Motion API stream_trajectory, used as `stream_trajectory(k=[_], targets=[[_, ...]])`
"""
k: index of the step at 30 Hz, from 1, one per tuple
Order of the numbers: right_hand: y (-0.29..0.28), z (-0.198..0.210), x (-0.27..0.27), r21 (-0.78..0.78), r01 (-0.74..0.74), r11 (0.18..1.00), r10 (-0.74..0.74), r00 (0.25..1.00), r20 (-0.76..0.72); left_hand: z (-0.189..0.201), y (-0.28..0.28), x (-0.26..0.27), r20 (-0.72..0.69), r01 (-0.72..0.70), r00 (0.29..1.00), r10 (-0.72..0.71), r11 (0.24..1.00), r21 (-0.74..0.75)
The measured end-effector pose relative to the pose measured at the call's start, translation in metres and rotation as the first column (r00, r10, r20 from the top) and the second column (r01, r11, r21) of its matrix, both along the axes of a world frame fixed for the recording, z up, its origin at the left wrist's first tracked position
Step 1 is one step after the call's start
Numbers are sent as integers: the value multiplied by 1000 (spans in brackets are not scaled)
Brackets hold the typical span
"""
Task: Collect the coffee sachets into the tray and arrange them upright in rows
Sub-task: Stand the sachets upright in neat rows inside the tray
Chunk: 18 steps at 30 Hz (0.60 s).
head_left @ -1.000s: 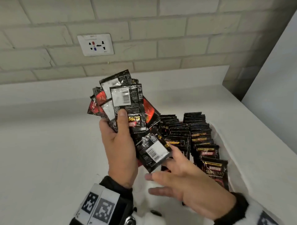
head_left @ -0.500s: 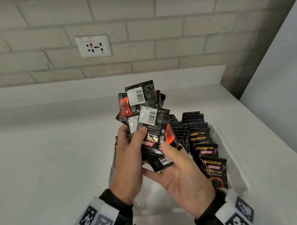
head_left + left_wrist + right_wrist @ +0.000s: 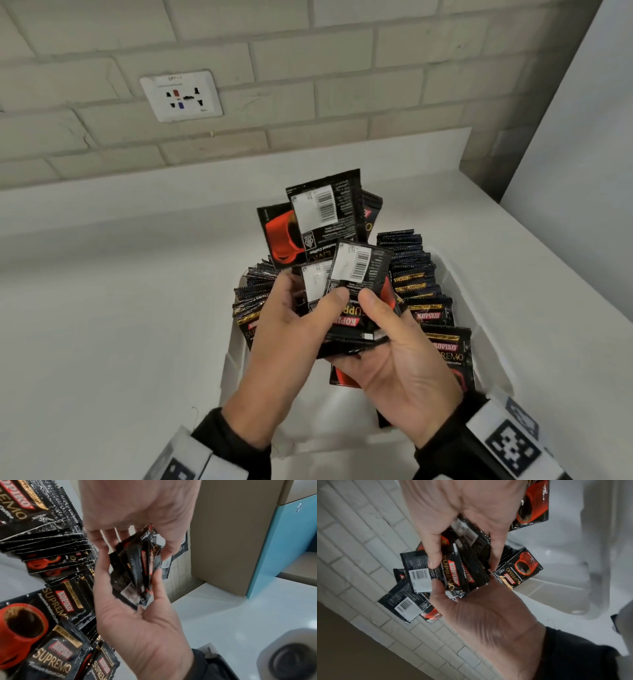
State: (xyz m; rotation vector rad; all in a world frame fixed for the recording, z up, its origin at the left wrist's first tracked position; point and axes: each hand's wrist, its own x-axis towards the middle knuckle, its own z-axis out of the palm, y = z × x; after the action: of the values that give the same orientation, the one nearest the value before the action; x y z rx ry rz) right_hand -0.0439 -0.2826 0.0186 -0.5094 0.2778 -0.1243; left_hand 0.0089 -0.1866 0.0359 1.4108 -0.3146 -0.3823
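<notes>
I hold a loose fan of black Kopiko sachets [image 3: 342, 274] over the white tray [image 3: 486, 329]. My left hand [image 3: 301, 318] grips the bundle from the left, thumb on the front sachet. My right hand [image 3: 387, 335] cups it from below and right, its thumb beside the left one. Some sachets show barcodes, others the red cup. In the tray, sachets stand upright in a right row [image 3: 414, 274] and a left row [image 3: 250, 301]. The left wrist view has the bundle [image 3: 137, 568] between my left hand [image 3: 133, 513] and right hand [image 3: 137, 622]. The right wrist view shows the same bundle [image 3: 462, 572].
The tray sits on a white counter [image 3: 120, 325] against a brick wall with a socket [image 3: 181, 96]. A white panel [image 3: 582, 154] stands at the right. The left wrist view shows a blue cabinet front [image 3: 274, 547] across the room.
The bundle came down closer to the tray. My right hand, which held a single sachet below the fan, has closed in under the bundle, and both thumbs now lie on its front.
</notes>
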Motion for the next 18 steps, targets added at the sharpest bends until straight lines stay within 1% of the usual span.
stream_trajectory(k=[2,4,7,9,14,16,18], targets=[[-2,-2,-2,18,2,1000,-1,1000,-28,0,3,2,-16,4,1000,-4,1000,-5],[-5,-3,-4,23,-1,1000,3,998,-69,0,6,7,-52,-8,999,6,998,-54],[-7,-5,-7,26,-8,1000,11,993,-121,4,10,17,-128,-103,988,83,982,-159],[-7,-6,-8,1,-40,999,40,988,-148,9,10,21,-140,-130,985,105,975,-182],[-6,-4,-10,-95,-143,985,120,969,-216,20,12,28,-86,-171,984,156,963,-208],[-5,-3,-10,-118,-165,979,135,965,-226,21,13,33,-51,-174,984,168,969,-175],[-1,-2,-8,-126,-172,977,142,965,-219,15,14,36,1,-172,985,173,979,-110]])
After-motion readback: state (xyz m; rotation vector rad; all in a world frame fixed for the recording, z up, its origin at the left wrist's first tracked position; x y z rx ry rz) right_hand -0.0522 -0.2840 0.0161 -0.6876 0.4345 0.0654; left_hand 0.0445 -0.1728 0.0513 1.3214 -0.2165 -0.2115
